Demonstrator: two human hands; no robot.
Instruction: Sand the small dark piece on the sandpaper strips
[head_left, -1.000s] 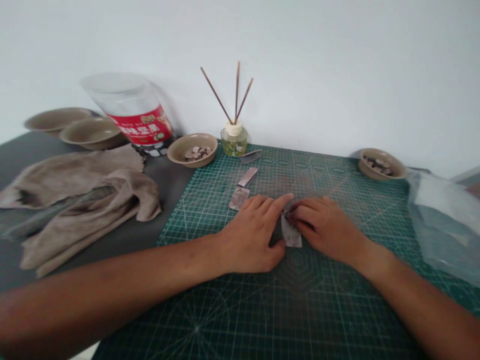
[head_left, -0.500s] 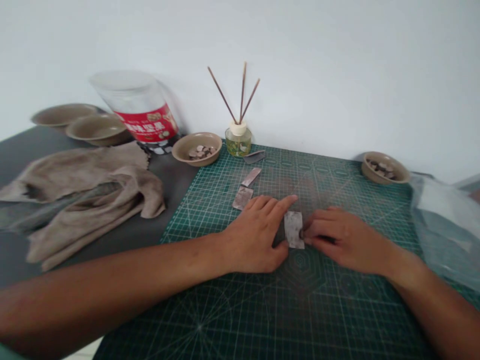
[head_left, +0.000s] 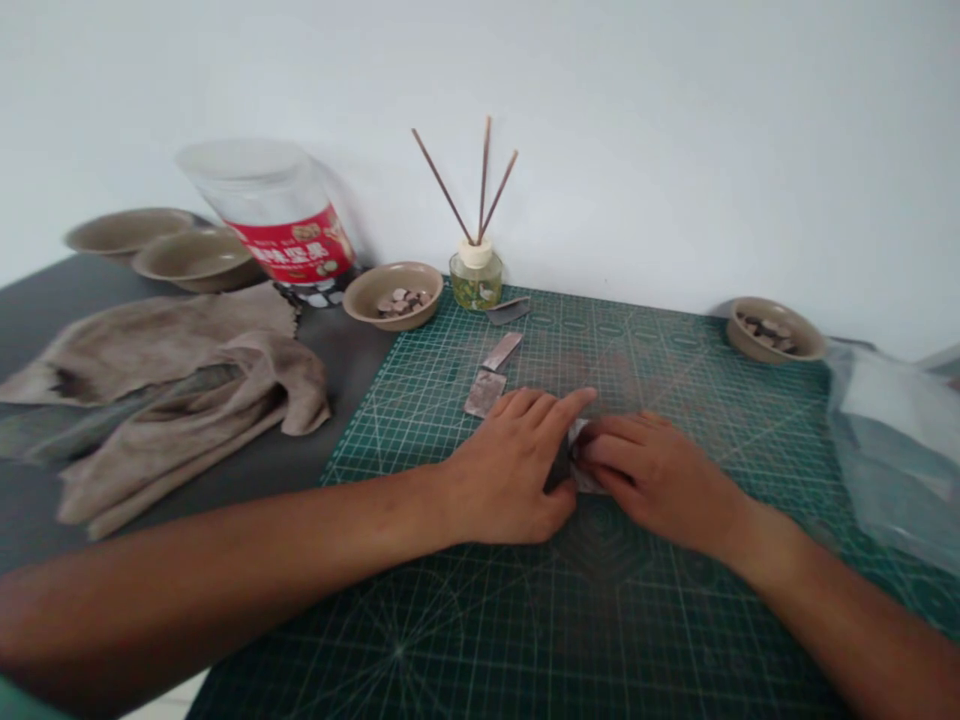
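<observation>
so, both hands meet on one small grey piece

your left hand (head_left: 514, 470) lies flat on the green cutting mat (head_left: 675, 620), fingers stretched out and close together, thumb tucked in toward the grey piece (head_left: 577, 433); it grips nothing. your right hand (head_left: 660, 470) comes in from the other side, fingers bent over the piece so that most of it is hidden; you cannot tell whether they pinch it or only press it. the piece lies on the mat between the two hands, touching both. another grey strip (head_left: 484, 393) lies just beyond your left fingertips. farther back stand a bowl of small chips (head_left: 393, 295) and a reed diffuser (head_left: 475, 278). a crumpled cloth (head_left: 172, 390) lies off the mat to the left.
</observation>
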